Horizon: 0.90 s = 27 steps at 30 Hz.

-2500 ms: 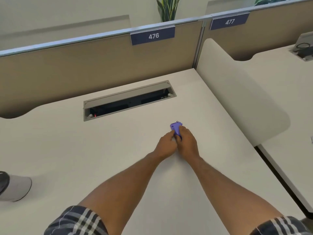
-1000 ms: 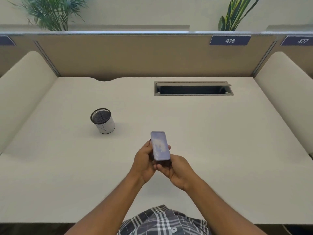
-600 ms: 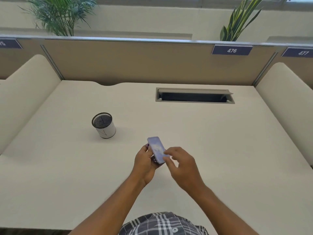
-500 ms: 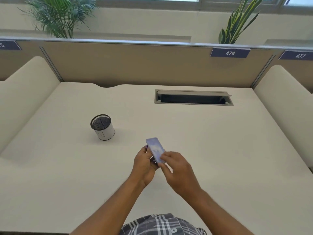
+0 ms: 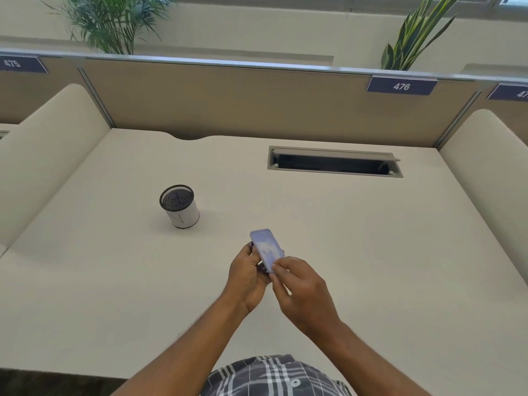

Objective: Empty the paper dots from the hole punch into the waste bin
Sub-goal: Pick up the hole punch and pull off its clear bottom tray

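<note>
The hole punch [image 5: 267, 249] is held above the tabletop [image 5: 357, 238], just in front of the person, with its flat pale-purple underside turned up toward the camera. It is gripped from the side by the left hand [image 5: 248, 277], whose fingers are wrapped round its body. The near end of the base is pinched by the thumb and fingertips [image 5: 276, 267] of the right hand [image 5: 303, 292]; that hand is closed narrowly on the edge of the base and carries no other thing.

The waste bin [image 5: 180, 206], a small white cylinder with a dark mesh rim, stands upright on the tabletop at about 10 o'clock from the punch, well apart from it. Whether anything lies inside cannot be told.

The step in hand is judged to be the opening of the dot tray: the base cover is being worked at its near end, and no dots are seen spilled on the tabletop. The emptying itself is not yet done.

For the next move, the cover should be kept shut, or only loosened, until the punch is carried toward 10 o'clock and held directly over the mouth of the bin. Only there should the cover be pulled away and the punch tipped or tapped, since the mouth is narrow and loose dots would be scattered easily.
</note>
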Motion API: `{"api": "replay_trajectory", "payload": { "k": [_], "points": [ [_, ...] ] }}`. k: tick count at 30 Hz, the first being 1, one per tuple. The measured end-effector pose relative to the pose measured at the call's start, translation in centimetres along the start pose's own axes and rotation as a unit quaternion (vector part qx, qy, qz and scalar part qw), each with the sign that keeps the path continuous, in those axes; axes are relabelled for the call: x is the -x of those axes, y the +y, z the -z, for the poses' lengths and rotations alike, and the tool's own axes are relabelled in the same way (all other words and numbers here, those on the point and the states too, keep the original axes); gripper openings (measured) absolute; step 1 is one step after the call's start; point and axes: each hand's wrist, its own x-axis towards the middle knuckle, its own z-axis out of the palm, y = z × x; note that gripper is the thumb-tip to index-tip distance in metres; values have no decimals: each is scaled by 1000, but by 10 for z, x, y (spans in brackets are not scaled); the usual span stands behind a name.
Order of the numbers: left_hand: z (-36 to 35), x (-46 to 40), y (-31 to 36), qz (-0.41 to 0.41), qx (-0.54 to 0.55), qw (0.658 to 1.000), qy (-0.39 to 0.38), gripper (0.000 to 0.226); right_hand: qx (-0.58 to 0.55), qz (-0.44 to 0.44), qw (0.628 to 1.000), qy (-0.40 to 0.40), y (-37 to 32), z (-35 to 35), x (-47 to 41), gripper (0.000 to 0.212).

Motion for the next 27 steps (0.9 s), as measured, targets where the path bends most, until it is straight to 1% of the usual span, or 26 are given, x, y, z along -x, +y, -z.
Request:
{"api": "replay_trajectory", "payload": {
  "k": [5, 8, 11, 14, 16, 21, 27],
  "points": [
    [-3, 2, 2, -6, -6, 1000, -6, 25, -33, -28, 999, 27, 0, 6, -6, 11],
    [-2, 2, 4, -6, -5, 1000, -10, 27, -44, -29, 998, 16, 0, 7, -8, 12],
    [-2, 3, 6, -11, -9, 1000, -15, 26, -60, -3, 998, -12, 6, 9, -7, 16],
    [-1, 5, 9, -6, 12, 1000, -18, 26, -66, 3, 997, -44, 22, 14, -6, 28],
    [-2, 6, 9, -1, 24, 1000, -21, 27, -60, 12, 996, -62, 32, 18, -6, 33],
    [-7, 10, 8, 12, 31, 999, -36, 26, -37, 70, 994, -77, 41, 24, -12, 29],
    [-8, 13, 12, 19, 40, 998, -52, 25, -14, 115, 990, -76, 43, 29, -19, 31]
  ]
}}
